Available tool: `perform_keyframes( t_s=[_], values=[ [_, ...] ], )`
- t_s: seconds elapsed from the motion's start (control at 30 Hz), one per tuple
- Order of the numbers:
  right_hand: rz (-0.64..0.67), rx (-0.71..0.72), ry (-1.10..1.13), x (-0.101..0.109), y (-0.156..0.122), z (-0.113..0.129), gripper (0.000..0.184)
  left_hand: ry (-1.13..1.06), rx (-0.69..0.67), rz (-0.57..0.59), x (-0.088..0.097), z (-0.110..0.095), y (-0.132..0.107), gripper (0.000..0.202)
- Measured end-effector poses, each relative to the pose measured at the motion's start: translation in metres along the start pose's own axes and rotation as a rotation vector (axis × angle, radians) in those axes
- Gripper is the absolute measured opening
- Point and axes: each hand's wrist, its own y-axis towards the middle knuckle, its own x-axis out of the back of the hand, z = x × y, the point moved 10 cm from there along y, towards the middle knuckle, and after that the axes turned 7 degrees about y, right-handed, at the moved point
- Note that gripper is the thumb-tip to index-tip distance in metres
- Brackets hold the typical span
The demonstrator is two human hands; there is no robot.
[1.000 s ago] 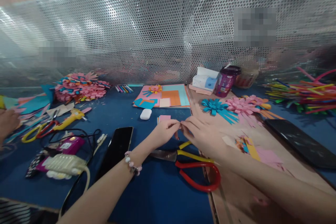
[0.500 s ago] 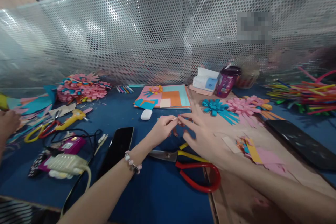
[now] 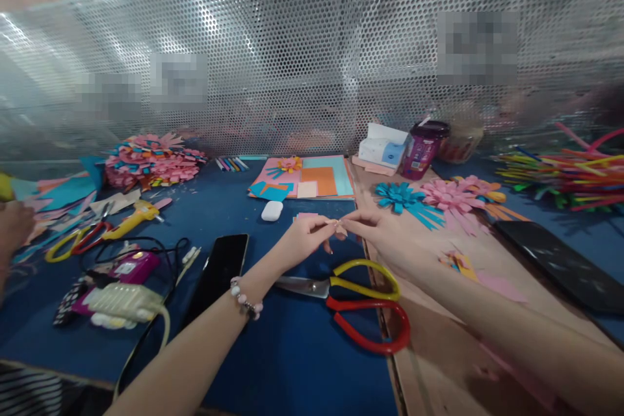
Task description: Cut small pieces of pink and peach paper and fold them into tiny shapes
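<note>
My left hand (image 3: 307,238) and my right hand (image 3: 377,229) meet above the blue tabletop, their fingertips pinched together. Between them is a small pale pink paper piece (image 3: 342,230), mostly covered by the fingers. Just below lie scissors (image 3: 336,294) with one yellow and one red handle, blades pointing left. Small paper squares (image 3: 305,216) show partly behind my left hand. A white earbud case (image 3: 272,210) sits beyond it, and a black phone (image 3: 221,273) lies left of my left wrist.
Paper flowers in blue (image 3: 398,197) and pink (image 3: 451,198) lie on brown cardboard (image 3: 439,351) at right. Coloured sheets (image 3: 319,175), a tissue pack (image 3: 383,148) and a purple cup (image 3: 423,151) stand farther back. A yellow glue gun (image 3: 131,220), cables and another person's hand (image 3: 17,227) are at left.
My right hand's fingers have closed from spread to a pinch at the small paper piece. My right forearm has shifted, uncovering the yellow scissor handle. The left hand stays nearly in place.
</note>
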Motion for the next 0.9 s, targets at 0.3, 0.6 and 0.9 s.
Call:
perform_keyframes(
  t_s=[0.3, 0.6, 0.9],
  values=[
    [0.007, -0.059, 0.107, -0.002, 0.001, -0.017, 0.024, 0.030, -0.018, -0.059, 0.007, -0.002, -0.001, 0.029],
    [-0.061, 0.021, 0.080, -0.002, -0.002, -0.013, 0.023, 0.012, -0.029, -0.047, 0.005, -0.002, -0.001, 0.026],
    [0.010, 0.012, 0.148, -0.006, 0.000, -0.017, 0.027, 0.009, -0.019, -0.045, 0.004, -0.006, -0.002, 0.025]
  ],
)
